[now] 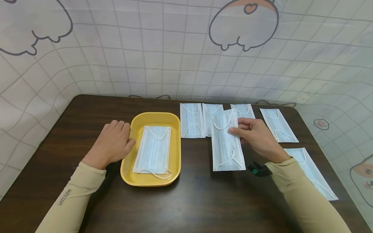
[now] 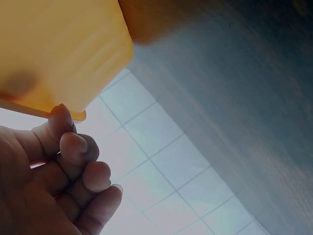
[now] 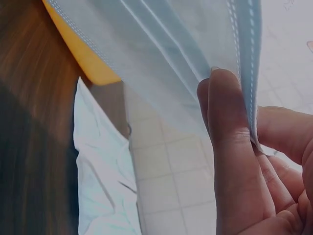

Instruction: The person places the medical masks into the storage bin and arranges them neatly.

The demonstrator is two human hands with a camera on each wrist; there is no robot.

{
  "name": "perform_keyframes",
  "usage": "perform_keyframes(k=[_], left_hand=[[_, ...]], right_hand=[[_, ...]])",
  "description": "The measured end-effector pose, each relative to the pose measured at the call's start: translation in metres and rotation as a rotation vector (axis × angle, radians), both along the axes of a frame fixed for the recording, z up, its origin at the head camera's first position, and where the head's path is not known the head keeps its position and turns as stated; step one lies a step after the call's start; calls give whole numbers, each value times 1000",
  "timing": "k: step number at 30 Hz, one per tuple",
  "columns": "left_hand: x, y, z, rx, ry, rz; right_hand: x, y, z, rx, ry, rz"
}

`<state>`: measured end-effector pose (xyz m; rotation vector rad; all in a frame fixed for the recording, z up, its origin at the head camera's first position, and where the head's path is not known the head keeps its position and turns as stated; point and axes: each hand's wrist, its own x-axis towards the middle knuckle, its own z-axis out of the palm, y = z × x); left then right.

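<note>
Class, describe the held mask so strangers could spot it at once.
On the dark table, find the yellow tray. To its right, the right hand pinches a pale blue mask. It alone is held; other masks lie on the table or in the tray.

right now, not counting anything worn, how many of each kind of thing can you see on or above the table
Yellow tray: 1
Blue face masks: 7 visible (5 on the table, 1 held in the right hand, 1 showing in the tray; whether more lie beneath it, I cannot tell)
Total: 8 visible
</note>
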<state>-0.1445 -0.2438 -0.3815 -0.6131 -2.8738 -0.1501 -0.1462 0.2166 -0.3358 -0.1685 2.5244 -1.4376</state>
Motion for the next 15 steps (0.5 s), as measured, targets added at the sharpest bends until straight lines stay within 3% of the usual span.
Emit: perform_keyframes(k=[8, 15], left_hand=[[0, 1, 1, -11, 11, -4], [0, 0, 1, -17, 15, 1]], right_hand=[[-8, -16, 2, -13, 0, 34], [-18, -37, 2, -97, -19, 47]])
